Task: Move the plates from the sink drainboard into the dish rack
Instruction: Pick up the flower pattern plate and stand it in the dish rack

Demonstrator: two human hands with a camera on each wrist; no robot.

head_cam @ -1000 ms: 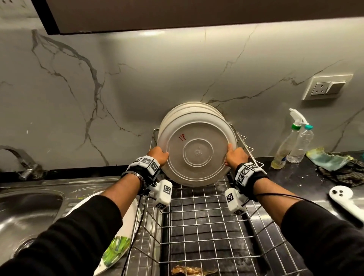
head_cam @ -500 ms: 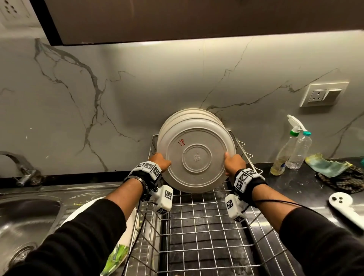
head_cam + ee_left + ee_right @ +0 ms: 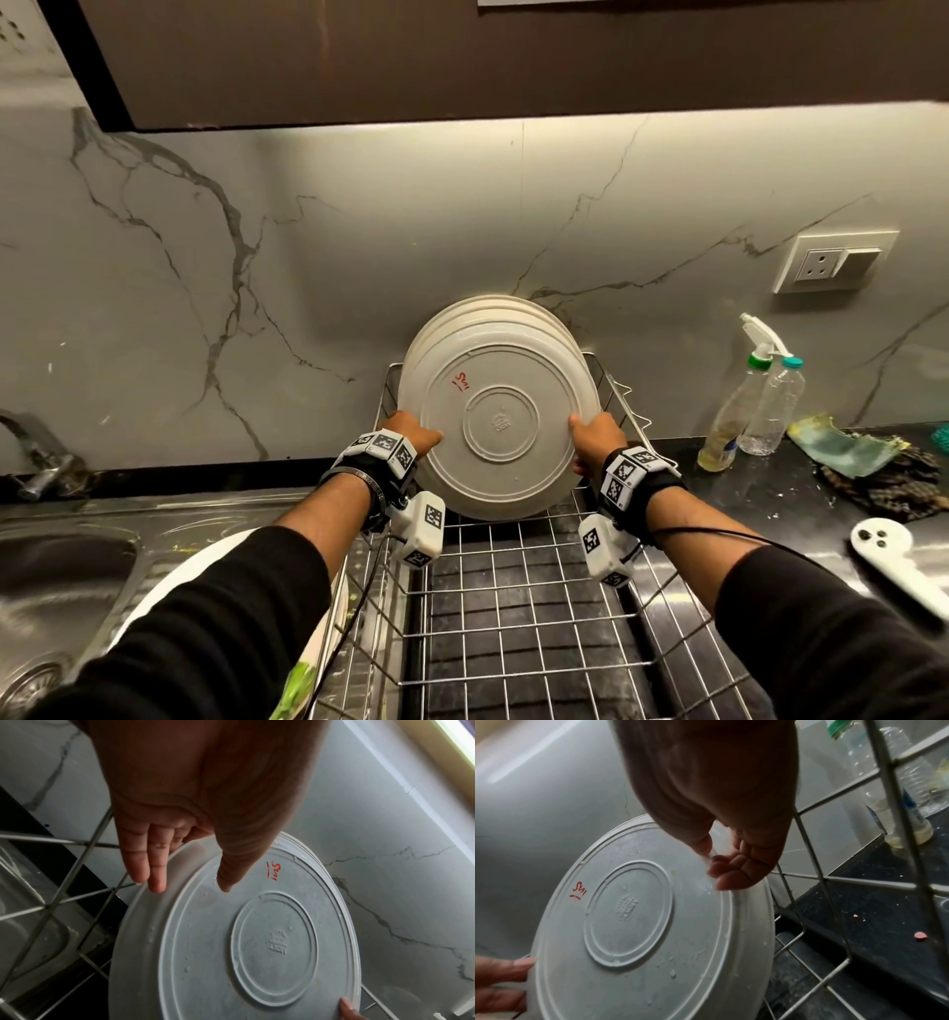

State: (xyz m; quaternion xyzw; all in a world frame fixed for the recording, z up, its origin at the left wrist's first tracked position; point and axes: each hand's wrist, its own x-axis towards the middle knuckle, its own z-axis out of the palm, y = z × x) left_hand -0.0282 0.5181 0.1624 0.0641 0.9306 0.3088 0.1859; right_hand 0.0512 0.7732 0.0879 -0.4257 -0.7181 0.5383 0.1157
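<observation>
A white plate (image 3: 500, 426) with a red mark stands on edge at the far end of the wire dish rack (image 3: 513, 580), its underside toward me. It leans on several more plates (image 3: 477, 311) stacked against the wall. My left hand (image 3: 421, 436) holds its left rim, thumb on the underside (image 3: 226, 880) and fingers (image 3: 156, 874) along the edge. My right hand (image 3: 590, 431) pinches the right rim (image 3: 746, 902) between thumb and curled fingers (image 3: 731, 880). Another white plate (image 3: 169, 580) with green scraps lies on the drainboard, partly hidden by my left arm.
The sink basin (image 3: 51, 591) and tap (image 3: 41, 452) are at the left. Two bottles (image 3: 739, 411), a crumpled cloth (image 3: 842, 442) and a white tool (image 3: 893, 555) sit on the dark counter right of the rack. A wall socket (image 3: 832, 262) is above them.
The plate has settled lower and closer against the stack in the rack. Both hands stay on its rim. My head has tilted up, showing more wall.
</observation>
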